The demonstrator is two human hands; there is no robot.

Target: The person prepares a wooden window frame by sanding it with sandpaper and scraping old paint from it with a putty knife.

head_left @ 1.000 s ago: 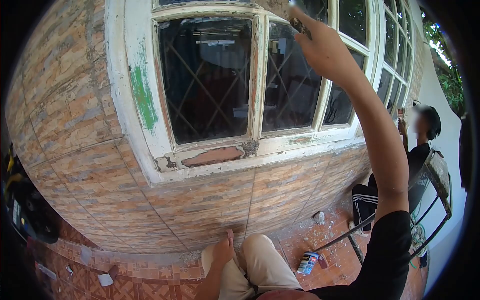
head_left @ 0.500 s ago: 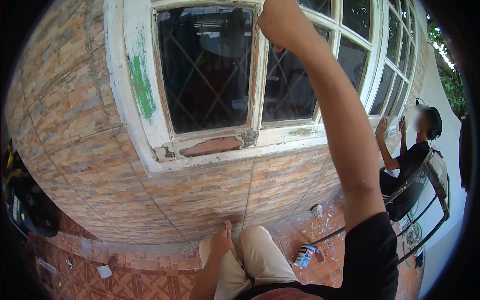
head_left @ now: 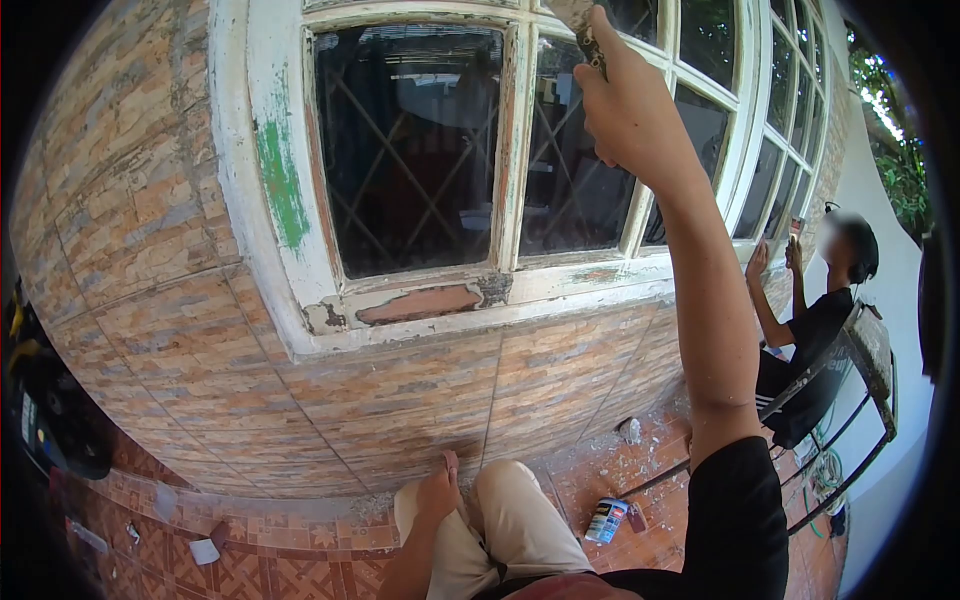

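My right hand [head_left: 635,110] is raised in front of the window at the top, closed round the dark patterned handle of a scraper [head_left: 592,48]. The scraper's blade reaches the upper edge of the view, beside the white window frame [head_left: 508,150]. Old paint on that frame is worn and chipped, with a green patch at the left and a bare reddish patch on the bottom rail. Low in the view, my left hand [head_left: 437,492] rests by my knee, near the tiled wall, fingers stretched out with nothing visible in them.
A person [head_left: 825,320] sits at the right, both hands up at the window's far end. Near them is a worn metal-framed chair [head_left: 875,350]. A can [head_left: 607,520] and paint chips lie on the tiled floor [head_left: 655,565]. Dark gear [head_left: 60,420] stands at the far left.
My right hand has moved down and to the right, away from the window's upright bar, and the scraper has come into view. My left hand has barely shifted.
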